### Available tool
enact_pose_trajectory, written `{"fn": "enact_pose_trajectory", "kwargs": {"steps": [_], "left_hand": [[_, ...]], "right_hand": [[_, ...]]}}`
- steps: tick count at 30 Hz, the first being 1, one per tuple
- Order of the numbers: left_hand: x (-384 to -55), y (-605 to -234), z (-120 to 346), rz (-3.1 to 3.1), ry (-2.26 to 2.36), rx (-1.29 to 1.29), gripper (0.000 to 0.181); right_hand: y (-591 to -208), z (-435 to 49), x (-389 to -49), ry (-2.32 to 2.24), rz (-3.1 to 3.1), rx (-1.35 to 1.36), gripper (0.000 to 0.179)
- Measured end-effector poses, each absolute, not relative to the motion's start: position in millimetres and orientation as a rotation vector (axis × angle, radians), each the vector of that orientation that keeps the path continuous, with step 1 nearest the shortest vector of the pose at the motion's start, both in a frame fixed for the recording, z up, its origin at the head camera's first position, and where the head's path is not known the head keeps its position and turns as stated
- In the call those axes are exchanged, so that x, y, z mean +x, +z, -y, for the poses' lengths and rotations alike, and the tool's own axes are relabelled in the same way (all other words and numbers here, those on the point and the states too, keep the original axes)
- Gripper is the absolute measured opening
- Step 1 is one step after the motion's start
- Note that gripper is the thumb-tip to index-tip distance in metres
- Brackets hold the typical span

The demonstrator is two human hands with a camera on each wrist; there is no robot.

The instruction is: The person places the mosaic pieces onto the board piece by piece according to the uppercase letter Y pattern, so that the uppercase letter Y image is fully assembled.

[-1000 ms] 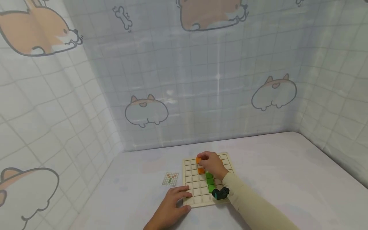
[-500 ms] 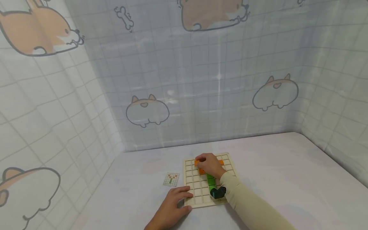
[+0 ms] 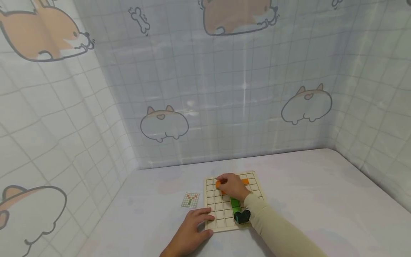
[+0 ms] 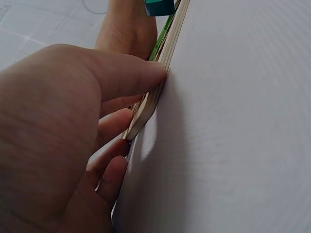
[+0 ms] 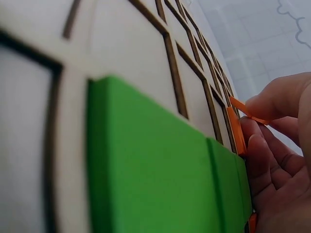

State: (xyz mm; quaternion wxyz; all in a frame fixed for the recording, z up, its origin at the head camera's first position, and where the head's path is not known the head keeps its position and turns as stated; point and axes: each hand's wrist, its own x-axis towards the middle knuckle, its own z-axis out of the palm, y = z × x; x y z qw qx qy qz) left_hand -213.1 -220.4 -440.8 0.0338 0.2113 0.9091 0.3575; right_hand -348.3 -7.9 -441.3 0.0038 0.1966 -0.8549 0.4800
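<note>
My right hand [image 3: 236, 186] pinches an orange square tile [image 5: 238, 104] between thumb and fingers. The tile is tilted over the upper left of a wooden grid board [image 3: 219, 215]. Just below it, another orange tile [image 5: 236, 131] sits in a cell. A further orange tile [image 3: 245, 181] shows to the right of the hand. A column of green tiles [image 3: 235, 203] runs down the board, partly covered by the right wrist. My left hand [image 3: 190, 228] rests at the board's near-left corner, fingers on its left side and thumb [image 4: 146, 75] against the near edge.
A small card [image 3: 190, 200] printed with a grid and an orange-and-green Y shape lies left of the board. The pale table [image 3: 305, 189] meets a cloth-covered back wall [image 3: 218, 125] with dog drawings. A dark wrist device [image 3: 242, 216] hangs over the board.
My right hand has shifted slightly left and nearer with the orange tile, uncovering the orange tile on its right. The left hand stays put at the corner.
</note>
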Motion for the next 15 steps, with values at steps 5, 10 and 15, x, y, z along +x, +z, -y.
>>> {"fn": "enact_pose_trajectory", "kwargs": {"steps": [5, 10, 15], "left_hand": [[-211.8, -441.2, 220.4, -2.819, 1.116, 0.699, 0.031], [-211.5, -442.2, 220.9, -2.83, 1.121, 0.723, 0.031], [-211.1, -441.4, 221.7, -2.828, 1.111, 0.714, 0.031]], "right_hand": [[-441.7, 8.1, -346.7, 1.5, 2.666, 0.603, 0.027], [-443.0, 8.4, -347.6, 1.511, 2.668, 0.59, 0.023], [-443.1, 9.7, -347.4, 1.482, 2.691, 0.6, 0.023]]}}
